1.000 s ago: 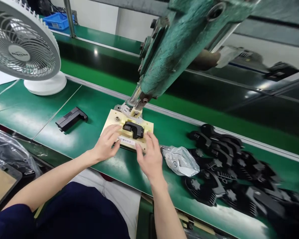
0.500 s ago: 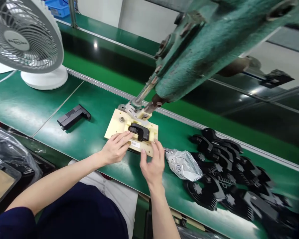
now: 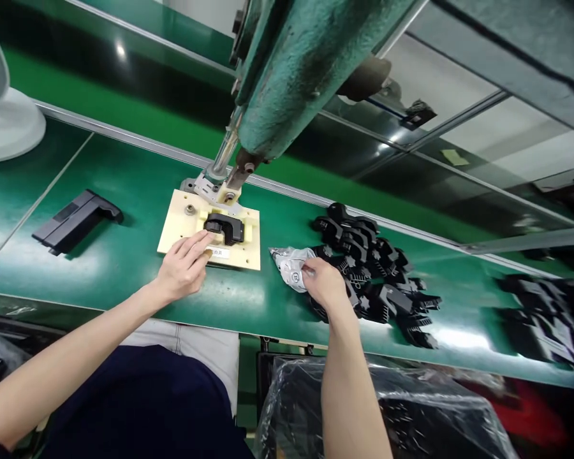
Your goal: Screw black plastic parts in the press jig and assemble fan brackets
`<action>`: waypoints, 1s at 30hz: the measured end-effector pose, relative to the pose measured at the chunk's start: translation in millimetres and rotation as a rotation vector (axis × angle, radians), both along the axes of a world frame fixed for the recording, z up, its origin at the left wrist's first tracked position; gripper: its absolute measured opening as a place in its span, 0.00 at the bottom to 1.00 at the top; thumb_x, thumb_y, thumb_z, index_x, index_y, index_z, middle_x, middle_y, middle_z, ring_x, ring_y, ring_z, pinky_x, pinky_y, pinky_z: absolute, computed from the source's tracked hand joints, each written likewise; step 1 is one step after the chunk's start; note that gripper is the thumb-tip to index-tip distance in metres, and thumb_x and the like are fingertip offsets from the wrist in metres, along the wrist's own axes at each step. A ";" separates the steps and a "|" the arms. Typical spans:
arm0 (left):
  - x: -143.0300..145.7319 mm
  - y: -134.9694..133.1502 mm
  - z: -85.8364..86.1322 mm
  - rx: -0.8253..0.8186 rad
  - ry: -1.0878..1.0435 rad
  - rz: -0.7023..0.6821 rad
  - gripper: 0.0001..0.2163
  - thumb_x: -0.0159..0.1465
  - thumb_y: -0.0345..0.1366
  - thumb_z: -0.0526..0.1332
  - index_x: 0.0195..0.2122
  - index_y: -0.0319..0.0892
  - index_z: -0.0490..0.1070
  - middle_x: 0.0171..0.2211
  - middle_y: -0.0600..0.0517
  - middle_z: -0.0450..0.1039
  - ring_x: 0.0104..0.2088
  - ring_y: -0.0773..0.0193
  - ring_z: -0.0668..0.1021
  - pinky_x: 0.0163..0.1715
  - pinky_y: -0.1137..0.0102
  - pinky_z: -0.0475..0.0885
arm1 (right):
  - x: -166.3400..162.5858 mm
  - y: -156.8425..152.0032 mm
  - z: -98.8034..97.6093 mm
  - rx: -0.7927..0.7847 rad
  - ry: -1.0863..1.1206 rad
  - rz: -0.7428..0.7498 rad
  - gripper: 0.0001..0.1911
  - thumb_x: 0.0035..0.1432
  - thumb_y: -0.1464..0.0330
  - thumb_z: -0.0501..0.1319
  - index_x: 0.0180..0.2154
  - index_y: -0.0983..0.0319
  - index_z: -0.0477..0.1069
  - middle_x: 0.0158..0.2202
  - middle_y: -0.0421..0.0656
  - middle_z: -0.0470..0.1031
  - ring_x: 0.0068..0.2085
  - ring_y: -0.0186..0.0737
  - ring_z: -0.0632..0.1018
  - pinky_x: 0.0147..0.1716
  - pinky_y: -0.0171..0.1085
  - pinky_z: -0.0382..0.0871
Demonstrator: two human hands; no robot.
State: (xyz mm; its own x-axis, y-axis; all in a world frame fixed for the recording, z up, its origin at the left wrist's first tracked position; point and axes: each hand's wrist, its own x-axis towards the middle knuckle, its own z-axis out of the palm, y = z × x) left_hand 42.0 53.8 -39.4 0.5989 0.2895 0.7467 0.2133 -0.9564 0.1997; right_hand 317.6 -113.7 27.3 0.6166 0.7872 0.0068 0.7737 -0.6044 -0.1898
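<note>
My left hand lies at the front edge of a cream fixture plate. Its outstretched fingertips touch the rounded end of a curved black plastic part seated in the plate. Off to the right, my right hand has its fingers bent at a clear plastic bag with a printed mark. The fingertips are partly hidden by the bag's film, and what lies inside is unclear. Above the plate stands a green press arm, its metal lower end behind the black part.
Many black curved parts are heaped right of the bag. A black L-shaped piece lies to the left, near a white fan base. More dark parts sit far right. Below the bench edge is a plastic-covered box.
My right hand has left the fixture plate and moved right to the plastic bag. My left hand stays by the black part. The whole view has swung to the right.
</note>
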 end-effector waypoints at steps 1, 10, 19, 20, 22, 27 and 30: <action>-0.1 -0.1 0.0 0.000 0.001 0.001 0.12 0.58 0.25 0.55 0.41 0.38 0.73 0.55 0.38 0.71 0.58 0.49 0.70 0.48 0.58 0.70 | 1.7 5.7 -1.4 -0.026 0.023 0.007 0.04 0.45 0.72 0.58 0.22 0.61 0.71 0.29 0.45 0.76 0.31 0.41 0.75 0.30 0.35 0.65; -0.5 -0.6 2.0 0.035 -0.004 0.009 0.11 0.57 0.24 0.55 0.39 0.38 0.73 0.54 0.38 0.72 0.57 0.49 0.72 0.47 0.59 0.70 | -2.7 3.7 4.3 0.117 0.122 0.015 0.08 0.48 0.71 0.56 0.26 0.62 0.75 0.29 0.46 0.77 0.31 0.43 0.76 0.34 0.38 0.67; -2.1 0.5 4.8 0.074 -0.002 0.016 0.10 0.56 0.24 0.57 0.39 0.38 0.72 0.52 0.38 0.73 0.56 0.49 0.73 0.45 0.59 0.71 | -10.3 -13.0 3.2 0.539 0.302 -0.198 0.16 0.52 0.62 0.57 0.36 0.65 0.77 0.30 0.48 0.78 0.30 0.44 0.77 0.34 0.43 0.72; -2.0 0.0 5.3 0.085 -0.005 0.018 0.10 0.56 0.24 0.58 0.39 0.38 0.71 0.52 0.38 0.73 0.55 0.49 0.74 0.45 0.60 0.71 | -17.6 -13.8 5.1 0.588 0.337 -0.215 0.16 0.53 0.61 0.57 0.36 0.65 0.76 0.29 0.47 0.78 0.29 0.42 0.77 0.32 0.41 0.73; -1.5 -0.8 5.5 0.101 -0.016 0.024 0.10 0.56 0.24 0.58 0.38 0.38 0.71 0.52 0.38 0.73 0.54 0.48 0.74 0.44 0.60 0.72 | -38.5 -13.7 8.9 0.730 0.534 -0.233 0.14 0.52 0.61 0.60 0.36 0.63 0.76 0.29 0.45 0.77 0.27 0.38 0.76 0.29 0.38 0.72; 0.1 3.6 4.0 0.081 -0.027 0.007 0.10 0.55 0.25 0.59 0.39 0.39 0.71 0.52 0.38 0.72 0.55 0.47 0.73 0.45 0.58 0.72 | -109.4 -1.9 1.6 0.896 1.137 -0.198 0.09 0.47 0.63 0.66 0.29 0.62 0.76 0.24 0.41 0.74 0.23 0.32 0.72 0.24 0.34 0.69; -5.4 -0.6 6.9 -0.062 -0.117 -0.056 0.09 0.57 0.25 0.58 0.37 0.41 0.71 0.49 0.41 0.74 0.53 0.51 0.74 0.46 0.58 0.72 | -148.5 5.6 -13.9 0.929 1.316 -0.182 0.07 0.51 0.64 0.64 0.31 0.61 0.76 0.24 0.41 0.74 0.23 0.32 0.72 0.23 0.34 0.69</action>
State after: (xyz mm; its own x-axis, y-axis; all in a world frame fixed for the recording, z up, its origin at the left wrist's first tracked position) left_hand 36.6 53.1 -32.5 0.5255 0.3058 0.7939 0.1318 -0.9512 0.2791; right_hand 169.1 -108.2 13.3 0.6597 0.7328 -0.1666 -0.2764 0.0305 -0.9605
